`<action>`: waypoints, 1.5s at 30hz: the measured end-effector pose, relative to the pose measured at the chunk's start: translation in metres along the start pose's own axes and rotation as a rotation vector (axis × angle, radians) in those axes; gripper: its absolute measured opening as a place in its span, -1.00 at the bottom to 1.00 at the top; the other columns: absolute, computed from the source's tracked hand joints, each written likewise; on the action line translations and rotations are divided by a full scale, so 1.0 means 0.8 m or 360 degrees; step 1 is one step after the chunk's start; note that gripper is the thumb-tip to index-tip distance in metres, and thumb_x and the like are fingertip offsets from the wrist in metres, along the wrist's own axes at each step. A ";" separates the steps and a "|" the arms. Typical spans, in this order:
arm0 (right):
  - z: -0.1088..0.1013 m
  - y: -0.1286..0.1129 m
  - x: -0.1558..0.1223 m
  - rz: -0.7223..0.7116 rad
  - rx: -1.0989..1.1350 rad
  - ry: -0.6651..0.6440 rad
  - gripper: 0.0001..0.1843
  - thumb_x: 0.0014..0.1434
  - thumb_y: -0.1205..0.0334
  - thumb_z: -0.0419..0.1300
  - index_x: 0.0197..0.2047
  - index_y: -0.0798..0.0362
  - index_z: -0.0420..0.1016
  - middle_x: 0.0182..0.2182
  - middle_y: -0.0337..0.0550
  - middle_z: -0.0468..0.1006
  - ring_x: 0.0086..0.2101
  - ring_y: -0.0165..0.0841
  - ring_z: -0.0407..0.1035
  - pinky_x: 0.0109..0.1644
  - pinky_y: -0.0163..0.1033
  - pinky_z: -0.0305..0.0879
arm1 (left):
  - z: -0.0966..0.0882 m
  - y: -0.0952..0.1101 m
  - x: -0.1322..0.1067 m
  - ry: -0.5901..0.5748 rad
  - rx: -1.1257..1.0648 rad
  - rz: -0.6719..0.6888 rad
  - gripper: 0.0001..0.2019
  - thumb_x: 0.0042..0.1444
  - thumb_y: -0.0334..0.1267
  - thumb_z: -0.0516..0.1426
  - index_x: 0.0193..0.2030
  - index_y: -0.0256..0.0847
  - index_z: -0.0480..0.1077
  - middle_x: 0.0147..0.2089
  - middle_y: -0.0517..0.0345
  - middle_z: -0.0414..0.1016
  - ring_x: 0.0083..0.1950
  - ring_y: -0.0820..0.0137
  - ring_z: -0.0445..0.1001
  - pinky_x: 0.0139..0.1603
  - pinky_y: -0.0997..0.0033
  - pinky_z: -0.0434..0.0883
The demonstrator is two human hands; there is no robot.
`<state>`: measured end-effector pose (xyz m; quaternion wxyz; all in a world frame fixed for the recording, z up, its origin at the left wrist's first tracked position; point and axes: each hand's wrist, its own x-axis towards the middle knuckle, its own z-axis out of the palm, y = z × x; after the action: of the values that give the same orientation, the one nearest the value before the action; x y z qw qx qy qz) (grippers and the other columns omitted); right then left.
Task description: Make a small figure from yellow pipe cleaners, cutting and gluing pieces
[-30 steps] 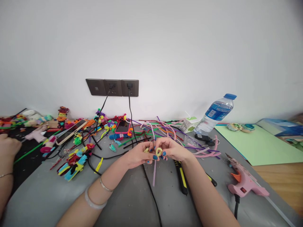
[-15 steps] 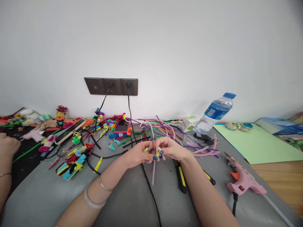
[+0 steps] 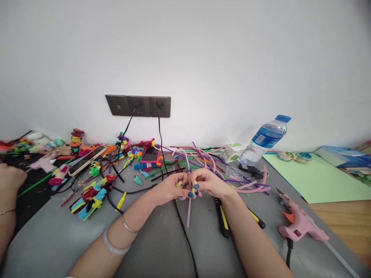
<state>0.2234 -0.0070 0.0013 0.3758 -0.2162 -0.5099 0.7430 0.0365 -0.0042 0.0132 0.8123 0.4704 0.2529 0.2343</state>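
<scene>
- A clear bottle (image 3: 266, 139) with a blue cap and blue label is near the back edge of the surface (image 3: 162, 247), right of its middle; clear liquid is inside, its level hard to read behind the label.
- Just left of it, a small white-and-green carton (image 3: 232, 152) has a straw sticking up from its top; its contents are hidden.
- In front of the carton lies a clear plastic packet (image 3: 233, 172); what it holds, if anything, is too small to tell.
- The left hand (image 3: 172, 190) is curled, thumb and fingers pinching a pale yellow piece (image 3: 193, 190).
- The right hand (image 3: 209, 182) is bent toward it, fingertips closed on the same piece; the two hands meet, and their fingers hide most of it.
- The piece is held over the middle of the surface, well apart from the near edge.
- A lilac strip (image 3: 189, 214) shows below the fingers, pointing toward the near edge.
- Black-and-yellow handles (image 3: 222, 218) lie beside and partly under the right forearm.
- Toward the right edge lies a pink glue gun (image 3: 303, 227).
- At the far left, another person's hand (image 3: 11, 179) is closed in a loose fist.
</scene>
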 end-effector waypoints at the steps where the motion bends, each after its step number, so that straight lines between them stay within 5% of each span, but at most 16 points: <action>1: 0.000 0.001 0.000 -0.0015 -0.0004 -0.0010 -0.75 0.00 0.19 0.45 -0.42 0.15 0.50 -0.52 -0.24 0.54 -0.60 -0.52 0.42 -0.59 -0.48 0.31 | 0.000 0.000 0.000 0.0000 0.0004 0.0011 -0.46 -0.26 -0.23 0.46 -0.46 -0.21 0.10 -0.43 0.18 0.43 -0.38 0.46 0.49 -0.51 0.57 0.18; 11: -0.003 0.001 -0.002 -0.0058 -0.0042 -0.0009 -0.75 0.06 0.18 0.41 -0.38 0.11 0.44 -0.38 -0.22 0.54 -0.53 -0.52 0.42 -0.49 -0.41 0.36 | 0.000 0.002 -0.001 0.0010 -0.0001 0.0014 -0.48 -0.23 -0.23 0.45 -0.43 -0.20 0.11 -0.34 0.14 0.45 -0.27 0.39 0.52 -0.49 0.56 0.19; 14: -0.001 -0.002 -0.001 -0.0026 -0.0060 0.0046 -0.74 0.08 0.15 0.40 -0.37 0.11 0.44 -0.41 -0.23 0.52 -0.52 -0.53 0.38 -0.46 -0.42 0.33 | 0.000 0.003 0.000 0.0069 -0.0016 0.0037 -0.48 -0.24 -0.21 0.45 -0.45 -0.21 0.12 -0.38 0.20 0.40 -0.37 0.49 0.44 -0.51 0.56 0.17; 20: -0.001 0.000 0.007 0.0021 0.0025 0.0263 -0.70 0.08 0.04 0.38 -0.35 0.08 0.44 -0.51 -0.31 0.44 -0.54 -0.53 0.31 -0.43 -0.41 0.29 | -0.003 -0.003 0.005 0.0213 -0.0073 0.0042 -0.50 -0.26 -0.17 0.45 -0.42 -0.22 0.18 -0.42 0.31 0.31 -0.49 0.64 0.23 -0.49 0.57 0.15; 26: -0.013 0.002 0.013 -0.0105 0.0051 0.0602 -0.70 0.01 0.09 0.43 -0.33 0.05 0.45 -0.50 -0.30 0.47 -0.52 -0.51 0.33 -0.42 -0.41 0.28 | -0.002 -0.004 0.012 0.0389 -0.0315 -0.0113 -0.60 -0.04 0.03 0.30 -0.27 -0.21 0.31 -0.35 0.24 0.39 -0.57 0.65 0.12 -0.60 0.62 0.05; 34: -0.006 0.001 0.015 -0.0147 -0.0313 0.0486 -0.74 0.05 0.10 0.39 -0.33 0.10 0.48 -0.51 -0.27 0.52 -0.54 -0.49 0.36 -0.41 -0.36 0.26 | -0.006 -0.005 0.011 0.0294 -0.0433 -0.0191 -0.58 0.09 0.15 0.15 -0.25 -0.23 0.35 -0.34 0.16 0.43 -0.50 0.55 0.32 -0.59 0.61 0.19; 45: 0.006 -0.001 0.015 -0.0147 -0.0574 0.0360 -0.75 0.08 0.09 0.36 -0.33 0.11 0.49 -0.46 -0.23 0.49 -0.47 -0.45 0.34 -0.34 -0.30 0.30 | -0.008 -0.008 0.014 0.0344 -0.0488 -0.0173 -0.66 0.21 0.06 0.08 -0.29 -0.22 0.29 -0.40 0.21 0.39 -0.53 0.55 0.31 -0.62 0.61 0.19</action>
<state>0.2126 -0.0003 0.0050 0.4194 -0.3384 -0.5985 0.5927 0.0417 0.0041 0.0029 0.8541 0.2990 0.3249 0.2750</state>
